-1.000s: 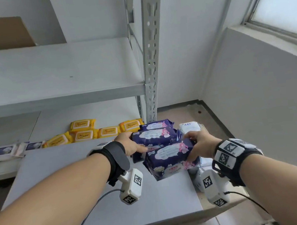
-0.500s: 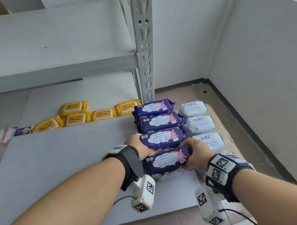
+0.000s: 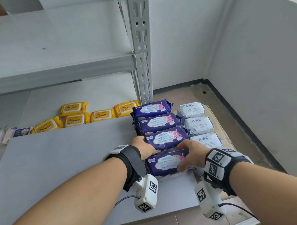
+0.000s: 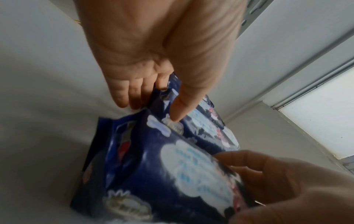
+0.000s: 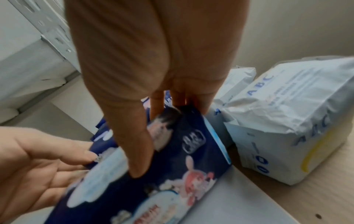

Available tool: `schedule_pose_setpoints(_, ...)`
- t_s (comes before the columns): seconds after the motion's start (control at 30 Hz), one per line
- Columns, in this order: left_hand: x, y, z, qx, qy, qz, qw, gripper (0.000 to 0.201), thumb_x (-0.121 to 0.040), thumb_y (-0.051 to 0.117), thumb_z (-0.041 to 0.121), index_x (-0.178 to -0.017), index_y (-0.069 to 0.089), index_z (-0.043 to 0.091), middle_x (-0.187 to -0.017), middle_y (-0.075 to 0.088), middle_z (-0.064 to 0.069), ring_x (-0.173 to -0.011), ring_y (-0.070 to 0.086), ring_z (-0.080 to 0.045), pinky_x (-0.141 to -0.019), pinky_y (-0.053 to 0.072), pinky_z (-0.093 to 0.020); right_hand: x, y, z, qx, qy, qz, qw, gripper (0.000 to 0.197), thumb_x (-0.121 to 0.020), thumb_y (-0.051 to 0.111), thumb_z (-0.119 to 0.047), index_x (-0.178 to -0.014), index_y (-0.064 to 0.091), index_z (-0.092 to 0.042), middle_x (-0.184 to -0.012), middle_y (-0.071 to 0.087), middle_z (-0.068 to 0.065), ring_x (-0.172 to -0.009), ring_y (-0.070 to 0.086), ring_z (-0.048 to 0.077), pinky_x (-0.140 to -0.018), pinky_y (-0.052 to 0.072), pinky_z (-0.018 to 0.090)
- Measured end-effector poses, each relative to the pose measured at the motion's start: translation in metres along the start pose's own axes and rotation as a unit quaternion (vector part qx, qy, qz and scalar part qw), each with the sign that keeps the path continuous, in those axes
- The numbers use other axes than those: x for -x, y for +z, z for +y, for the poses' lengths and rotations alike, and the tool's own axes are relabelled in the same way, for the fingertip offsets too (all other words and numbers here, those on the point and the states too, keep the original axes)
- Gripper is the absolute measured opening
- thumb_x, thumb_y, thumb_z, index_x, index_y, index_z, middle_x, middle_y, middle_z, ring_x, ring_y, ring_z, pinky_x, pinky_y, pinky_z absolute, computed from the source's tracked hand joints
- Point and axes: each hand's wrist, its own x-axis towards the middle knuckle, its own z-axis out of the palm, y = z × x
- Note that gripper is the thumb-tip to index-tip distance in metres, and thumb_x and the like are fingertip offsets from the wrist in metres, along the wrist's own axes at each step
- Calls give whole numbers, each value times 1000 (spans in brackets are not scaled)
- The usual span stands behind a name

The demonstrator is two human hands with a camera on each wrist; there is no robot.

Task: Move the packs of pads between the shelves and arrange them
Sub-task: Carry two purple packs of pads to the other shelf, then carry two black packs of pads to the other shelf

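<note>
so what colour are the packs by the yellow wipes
Dark blue packs, white cloud print; head view shows it best.

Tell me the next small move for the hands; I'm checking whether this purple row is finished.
Probably let go of the nearest purple pack after nudging it square against the pack behind. It already lies on the board as fourth in the purple row, beside the white ABC packs. The right hand grips its right end; the left hand touches the row's left side.
</note>
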Motion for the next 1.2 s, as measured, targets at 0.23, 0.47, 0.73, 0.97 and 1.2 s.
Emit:
schedule_pose_setpoints(0.23, 45, -59, 18, 41, 40, 60, 997, 47, -82, 67, 13, -127, 56, 9, -126, 60, -8, -113, 56, -23, -85, 41, -23, 23, -33, -72, -82, -81, 54, 992, 53, -74, 78, -19, -122, 56, -18, -119, 59, -1, -101, 56, 13, -80, 47, 23)
schedule_pose_setpoints(0.47, 117, -189, 25, 205, 137, 222, 943, 25, -82, 65, 10, -105, 64, 19, -104, 68, -2, -83, 60, -9, -67, 45, -18, 73, -55, -210, -180, -228, 105, 951, 30, -79, 73, -6, -108, 64, -8, -99, 68, 6, -79, 61, 13, -59, 47, 14)
schedule_pose_setpoints(0.73, 204, -347, -55, 238, 154, 344, 895, 21, -84, 63, 7, -103, 63, 16, -83, 64, 4, -68, 57, -7, -54, 42, -14, 109, 14, -371, -162, -331, 66, 927, 21, -78, 73, -7, -91, 63, -19, -90, 67, -1, -76, 60, 7, -57, 41, 16)
schedule_pose_setpoints(0.97, 245, -482, -164, 228, 135, 355, 896, 23, -84, 67, 17, -106, 62, 22, -92, 63, 7, -86, 59, -11, -77, 45, -24, 127, 117, -502, -182, -332, 95, 921, 25, -77, 75, -14, -99, 64, -17, -87, 64, -4, -86, 63, 16, -71, 49, 26)
schedule_pose_setpoints(1.2, 244, -596, -243, 253, 60, 319, 911, 35, -82, 69, 25, -115, 60, 19, -102, 61, -2, -91, 56, -19, -69, 44, -26, 135, 188, -593, -231, -254, 96, 934, 42, -82, 72, -26, -118, 59, -10, -87, 63, 0, -78, 62, 11, -66, 50, 24)
